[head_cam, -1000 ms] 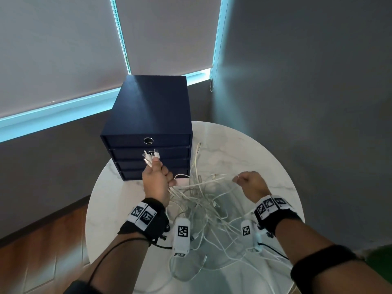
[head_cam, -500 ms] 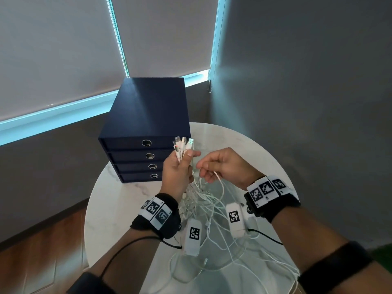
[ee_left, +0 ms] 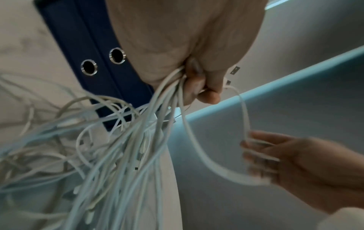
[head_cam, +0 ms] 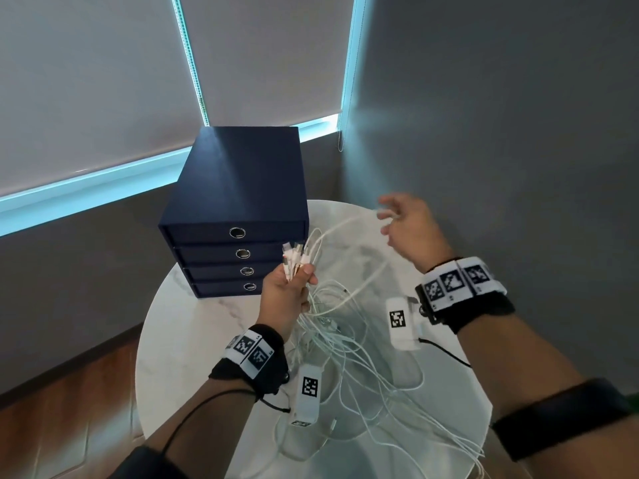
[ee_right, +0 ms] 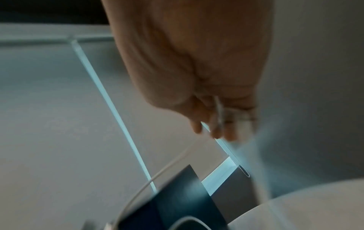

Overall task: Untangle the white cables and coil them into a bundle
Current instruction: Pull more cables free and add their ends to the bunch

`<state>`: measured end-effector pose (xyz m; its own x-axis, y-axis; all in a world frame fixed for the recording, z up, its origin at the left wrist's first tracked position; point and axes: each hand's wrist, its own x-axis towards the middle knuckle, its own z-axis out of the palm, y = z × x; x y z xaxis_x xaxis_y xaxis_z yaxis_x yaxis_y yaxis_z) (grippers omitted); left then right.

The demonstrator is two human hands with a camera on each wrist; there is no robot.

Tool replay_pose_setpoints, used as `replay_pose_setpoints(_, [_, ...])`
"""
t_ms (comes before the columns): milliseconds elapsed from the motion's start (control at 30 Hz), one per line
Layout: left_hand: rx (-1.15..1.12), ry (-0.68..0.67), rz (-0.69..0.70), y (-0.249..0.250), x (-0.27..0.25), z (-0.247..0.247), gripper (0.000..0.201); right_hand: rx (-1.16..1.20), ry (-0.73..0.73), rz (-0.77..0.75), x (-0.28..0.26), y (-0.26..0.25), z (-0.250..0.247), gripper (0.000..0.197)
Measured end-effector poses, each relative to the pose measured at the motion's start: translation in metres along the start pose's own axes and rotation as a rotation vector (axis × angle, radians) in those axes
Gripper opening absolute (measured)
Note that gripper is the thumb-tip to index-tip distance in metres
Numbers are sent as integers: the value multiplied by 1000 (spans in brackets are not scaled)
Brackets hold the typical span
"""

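Observation:
A tangle of thin white cables [head_cam: 345, 344] lies on the round marble table [head_cam: 186, 340]. My left hand [head_cam: 304, 274] is raised above the table and grips a bunch of cable ends, whose connectors [head_cam: 294, 257] stick up above the fist. In the left wrist view the strands [ee_left: 126, 155] hang down from that fist [ee_left: 199, 87]. My right hand [head_cam: 389, 217] is lifted to the far right and holds one white cable [head_cam: 345, 224] across its loosely curled fingers. That cable runs in a loop back to the left fist. The right wrist view is blurred; the cable [ee_right: 218, 112] passes between the fingers.
A dark blue drawer box [head_cam: 242, 181] with ring pulls stands at the table's back left, close to my left hand. A grey wall is on the right and window blinds behind. Cable strands trail over the table's near right edge [head_cam: 477, 454].
My right hand has left the spot beside the left fist and swung up and to the right, drawing one cable out into a long loop. The left hand keeps its grip, slightly lower.

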<state>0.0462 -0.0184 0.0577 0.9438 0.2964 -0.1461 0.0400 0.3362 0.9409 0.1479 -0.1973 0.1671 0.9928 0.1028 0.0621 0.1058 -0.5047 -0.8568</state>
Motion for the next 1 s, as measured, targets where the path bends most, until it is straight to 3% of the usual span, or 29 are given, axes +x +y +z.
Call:
replay_pose_setpoints(67, [57,-5,-8,3,0,3,8,-623,-142,-72,-9,11,6,57])
replay_pose_setpoints(100, [79,-14,-8,4,0,5,8,-768,-201,-149,-17,13,12,58])
replay_pose_setpoints(167, [101,-35,7,6,-1,11,9,-808,-347,-295,-30,10,28,42])
replay_pose_setpoints(233, [89,-49,17,8,-2,13,10,-632,-470,-312,-39,4,38,20])
replay_pose_setpoints(267, [70,-57,14,8,-3,13,10,-503,-485,-290,-39,3,40,22])
replay_pose_setpoints(400, [10,-101,-1,7,-2,7,16,-123,-335,-259,-26,-6,30,32])
replay_pose_setpoints(533, [32,-88,-41,-1,-1,1,16,460,42,-196,-4,-31,13,38])
replay_pose_setpoints(667, [26,-75,-73,-12,-5,-8,18,855,279,-198,12,-61,-25,33])
replay_pose_setpoints(867, [36,-24,-112,-16,-4,-12,8,878,506,-82,30,-37,-61,38])
replay_pose_setpoints(933, [26,-8,-118,-13,-5,-10,7,685,505,14,33,-17,-61,35])
replay_pose_setpoints(1000, [28,-22,-109,-5,-5,-5,8,264,360,77,32,6,-55,24])
